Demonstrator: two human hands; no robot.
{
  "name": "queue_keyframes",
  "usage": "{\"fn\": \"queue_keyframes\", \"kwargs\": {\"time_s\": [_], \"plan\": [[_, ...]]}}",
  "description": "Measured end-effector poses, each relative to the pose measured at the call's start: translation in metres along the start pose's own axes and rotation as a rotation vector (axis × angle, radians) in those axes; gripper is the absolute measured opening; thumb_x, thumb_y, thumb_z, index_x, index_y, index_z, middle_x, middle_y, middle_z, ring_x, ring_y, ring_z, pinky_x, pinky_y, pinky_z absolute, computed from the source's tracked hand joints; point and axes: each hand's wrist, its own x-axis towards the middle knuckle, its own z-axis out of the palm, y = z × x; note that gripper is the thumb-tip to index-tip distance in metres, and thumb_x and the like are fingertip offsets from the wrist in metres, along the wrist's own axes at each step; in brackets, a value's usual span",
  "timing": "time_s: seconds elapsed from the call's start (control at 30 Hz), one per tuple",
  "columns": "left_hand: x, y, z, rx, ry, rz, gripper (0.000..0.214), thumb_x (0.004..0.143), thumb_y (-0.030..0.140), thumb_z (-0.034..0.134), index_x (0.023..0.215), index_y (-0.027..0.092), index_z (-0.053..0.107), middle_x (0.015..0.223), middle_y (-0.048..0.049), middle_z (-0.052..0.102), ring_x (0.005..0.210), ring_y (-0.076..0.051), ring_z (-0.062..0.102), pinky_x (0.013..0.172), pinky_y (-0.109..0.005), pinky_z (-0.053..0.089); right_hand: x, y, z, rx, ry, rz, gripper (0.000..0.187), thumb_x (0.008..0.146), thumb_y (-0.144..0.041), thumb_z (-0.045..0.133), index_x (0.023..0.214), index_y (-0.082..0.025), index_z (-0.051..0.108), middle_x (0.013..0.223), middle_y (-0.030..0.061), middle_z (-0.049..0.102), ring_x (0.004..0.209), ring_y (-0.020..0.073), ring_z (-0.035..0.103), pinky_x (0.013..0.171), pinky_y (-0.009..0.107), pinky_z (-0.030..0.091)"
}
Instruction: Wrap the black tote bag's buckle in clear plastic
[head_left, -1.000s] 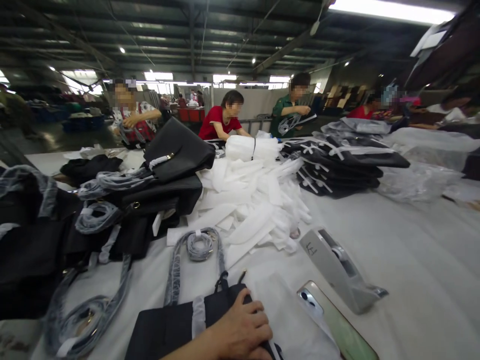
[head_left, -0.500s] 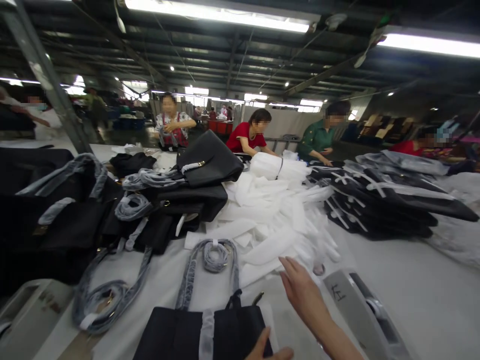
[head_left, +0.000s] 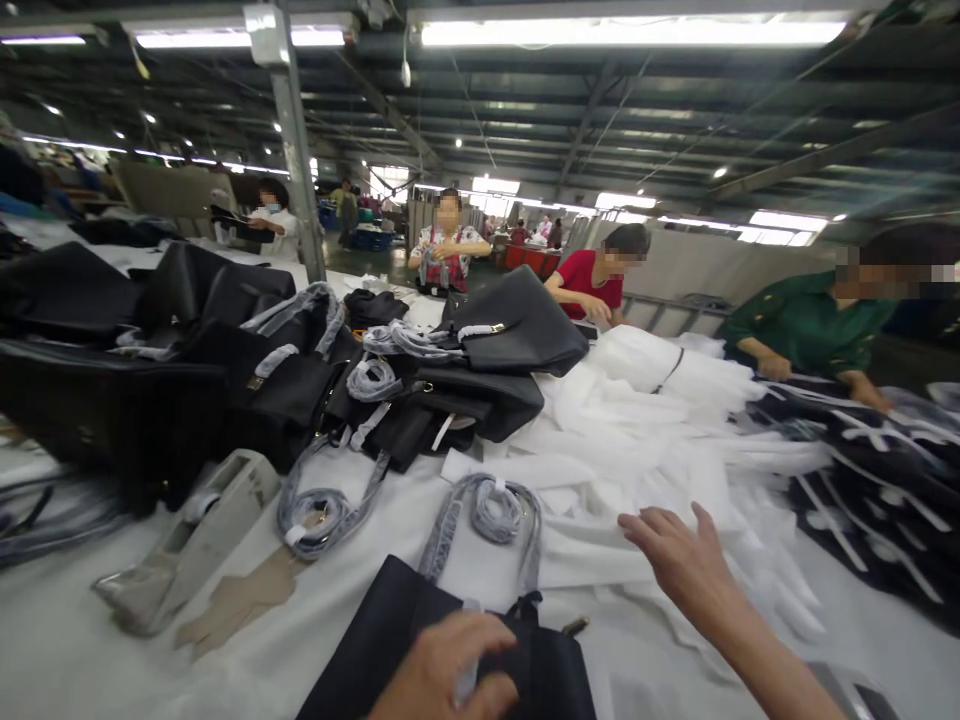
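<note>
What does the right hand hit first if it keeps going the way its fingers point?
Most likely the pile of white foam sheets: the right hand is open, fingers aimed up-left over it. Depth is unclear, so contact may already be close.

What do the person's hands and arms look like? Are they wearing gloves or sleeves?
No gloves. Both the left hand and the right hand are bare, and the right forearm shows no sleeve. No rings or watch are visible.
</note>
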Motion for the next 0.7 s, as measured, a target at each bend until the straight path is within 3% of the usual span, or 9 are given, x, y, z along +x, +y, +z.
{"fn": "queue_keyframes", "kwargs": {"time_s": [0.07, 0.1, 0.2, 0.27, 0.37, 0.47, 0.57, 0.63, 0.7], "plan": [[-0.007, 0.001, -0.040, -0.040, 0.196, -0.243, 0.043, 0.093, 0.050, 0.048, 0.125, 0.021, 0.054, 0.124, -0.0090, 0.064, 0.114, -0.022, 0.059, 0.098, -0.036, 0.052, 0.005, -0.034, -0.031, 0.028, 0.113, -0.226, 0.048, 0.086, 0.003, 0.032, 0.107, -0.029, 0.061, 0.091, 0.0037, 0.067, 0.099, 0.0230, 0.061, 0.106, 0.064, 0.022], [-0.010, 0.004, -0.056, -0.010, 0.214, -0.279, 0.051, 0.089, 0.054, 0.054, 0.128, 0.022, 0.052, 0.126, -0.0097, 0.063, 0.116, -0.025, 0.057, 0.101, -0.040, 0.050, 0.010, -0.058, -0.046, 0.059, 0.190, -0.360, 0.050, 0.083, 0.005, 0.032, 0.105, -0.029, 0.061, 0.087, 0.0024, 0.066, 0.099, 0.0226, 0.060, 0.108, 0.062, 0.019], [-0.019, 0.015, -0.084, 0.091, 0.007, -0.264, 0.055, 0.084, 0.057, 0.060, 0.126, 0.021, 0.051, 0.114, -0.0101, 0.067, 0.104, -0.029, 0.062, 0.088, -0.041, 0.053, 0.028, -0.141, -0.081, 0.273, 0.389, -0.616, 0.039, 0.085, 0.000, 0.036, 0.098, -0.026, 0.063, 0.079, 0.0001, 0.065, 0.097, 0.0199, 0.060, 0.116, 0.052, 0.012], [-0.031, 0.010, -0.092, 0.099, -0.117, -0.319, 0.031, 0.090, 0.046, 0.053, 0.108, 0.021, 0.057, 0.091, -0.0059, 0.070, 0.086, -0.027, 0.066, 0.070, -0.034, 0.050, 0.039, -0.190, -0.089, 0.416, 0.489, -0.685, 0.033, 0.090, -0.007, 0.037, 0.097, -0.024, 0.063, 0.079, 0.0002, 0.066, 0.097, 0.0188, 0.060, 0.118, 0.048, 0.013], [-0.069, -0.015, -0.108, 0.039, 0.051, -0.578, 0.017, 0.091, 0.036, 0.047, 0.085, 0.022, 0.054, 0.072, -0.0009, 0.062, 0.072, -0.023, 0.063, 0.063, -0.031, 0.041, 0.052, -0.242, -0.081, 0.409, 0.582, -0.728, 0.023, 0.093, -0.015, 0.047, 0.110, -0.019, 0.062, 0.101, 0.0066, 0.071, 0.110, 0.0222, 0.057, 0.114, 0.047, 0.023], [-0.124, -0.039, -0.123, -0.036, 0.380, -0.813, 0.025, 0.095, 0.041, 0.035, 0.091, 0.020, 0.048, 0.083, -0.0040, 0.061, 0.080, -0.022, 0.059, 0.071, -0.034, 0.043, 0.064, -0.278, -0.060, 0.273, 0.573, -0.805, 0.052, 0.084, -0.037, 0.068, 0.128, -0.015, 0.053, 0.129, 0.0159, 0.062, 0.121, 0.0298, 0.052, 0.104, 0.051, 0.030], [-0.163, -0.052, -0.116, -0.245, 0.535, -0.862, 0.033, 0.097, 0.047, 0.029, 0.108, 0.019, 0.043, 0.101, -0.0074, 0.062, 0.087, -0.019, 0.059, 0.074, -0.033, 0.047, 0.072, -0.314, -0.041, 0.248, 0.424, -0.967, 0.098, 0.055, -0.066, 0.082, 0.133, -0.018, 0.048, 0.136, 0.0188, 0.056, 0.121, 0.0381, 0.052, 0.096, 0.059, 0.035], [-0.171, -0.055, -0.099, -0.510, 0.604, -0.804, 0.034, 0.094, 0.050, 0.039, 0.110, 0.020, 0.042, 0.102, -0.0051, 0.062, 0.088, -0.017, 0.059, 0.077, -0.031, 0.048, 0.074, -0.333, -0.032, 0.318, 0.280, -1.021, 0.104, 0.040, -0.073, 0.084, 0.124, -0.020, 0.053, 0.121, 0.0168, 0.066, 0.112, 0.0392, 0.058, 0.094, 0.063, 0.039], [-0.169, -0.056, -0.079, -0.743, 0.687, -0.718, 0.032, 0.091, 0.049, 0.050, 0.105, 0.021, 0.044, 0.096, -0.0021, 0.061, 0.088, -0.016, 0.058, 0.084, -0.032, 0.048, 0.071, -0.342, -0.025, 0.425, 0.179, -0.987, 0.090, 0.029, -0.068, 0.089, 0.101, -0.022, 0.060, 0.093, 0.0057, 0.071, 0.093, 0.0323, 0.064, 0.095, 0.059, 0.043]]}}
